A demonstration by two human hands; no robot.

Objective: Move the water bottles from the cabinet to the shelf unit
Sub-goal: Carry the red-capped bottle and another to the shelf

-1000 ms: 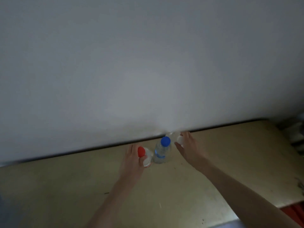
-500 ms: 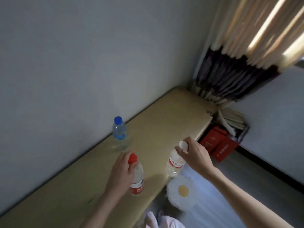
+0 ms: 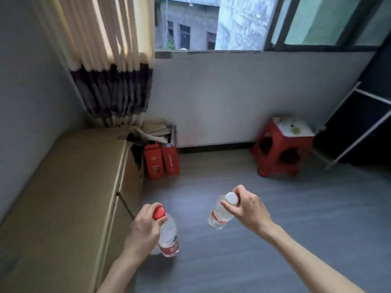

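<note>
Above floor | red-capped bottle (image 3: 168,237) under left hand (image 3: 143,227) | white-capped bottle (image 3: 220,214) under right hand (image 3: 248,210)

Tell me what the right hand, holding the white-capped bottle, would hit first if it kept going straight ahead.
Nothing close: the right hand with its white-capped bottle has open grey floor ahead. Further on stands the wall under the window; the red stool sits off to the right. Depth is hard to judge.

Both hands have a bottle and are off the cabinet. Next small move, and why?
Probably keep turning right and carry both toward the dark white-framed rack, likely the shelf unit. The left hand grips the red-capped bottle by its neck, and the right hand grips the white-capped bottle the same way. Both hang over bare floor, clear of the cabinet.
</note>
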